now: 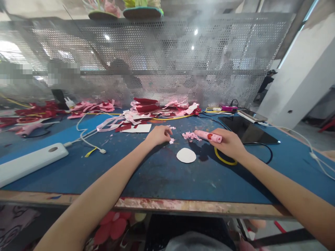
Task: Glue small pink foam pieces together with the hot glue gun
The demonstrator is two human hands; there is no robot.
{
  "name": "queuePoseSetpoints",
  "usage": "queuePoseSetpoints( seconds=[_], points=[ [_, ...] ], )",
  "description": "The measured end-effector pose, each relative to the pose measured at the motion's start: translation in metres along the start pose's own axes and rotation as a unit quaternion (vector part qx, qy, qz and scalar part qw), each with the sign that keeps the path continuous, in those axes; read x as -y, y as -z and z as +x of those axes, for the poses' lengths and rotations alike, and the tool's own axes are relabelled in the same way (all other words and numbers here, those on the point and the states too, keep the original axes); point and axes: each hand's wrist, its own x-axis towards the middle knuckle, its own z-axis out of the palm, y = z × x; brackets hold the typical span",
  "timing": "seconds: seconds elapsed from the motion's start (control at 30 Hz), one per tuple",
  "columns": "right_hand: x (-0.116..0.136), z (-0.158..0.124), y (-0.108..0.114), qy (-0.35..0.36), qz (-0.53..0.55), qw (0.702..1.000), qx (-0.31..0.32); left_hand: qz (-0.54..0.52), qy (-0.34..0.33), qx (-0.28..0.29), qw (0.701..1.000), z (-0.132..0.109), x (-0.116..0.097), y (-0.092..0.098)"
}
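Observation:
My right hand (229, 143) is closed around a pink tube-shaped tool (208, 136) that points left, low over the blue table top (146, 174). My left hand (158, 135) rests on the table with its fingers curled, fingertips pinching at a small pink scrap (172, 141). A white paper disc (186, 155) lies flat between the two hands, nearer to me. A little cluster of pink petal pieces (190, 136) sits just past the tool's tip. A yellow cord (224, 160) loops under my right hand.
A heap of pink and red paper pieces (149, 109) lies at the back by a perforated metal screen (167, 59). A dark tablet (247, 130) is at the right, a white power strip (28, 163) and cable (86, 137) at the left. Blurred people sit beyond the screen.

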Motion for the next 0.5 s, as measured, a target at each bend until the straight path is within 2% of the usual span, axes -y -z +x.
queuePoseSetpoints(
  seconds=[0.27, 0.5],
  points=[
    [0.017, 0.004, -0.001, 0.037, -0.028, 0.998, 0.041, -0.051, 0.006, 0.028, 0.998, 0.009, 0.011, -0.001],
    [0.052, 0.033, -0.024, 0.108, -0.083, 0.984, 0.119, -0.104, 0.005, 0.036, 0.994, 0.01, 0.016, -0.001]
  ],
)
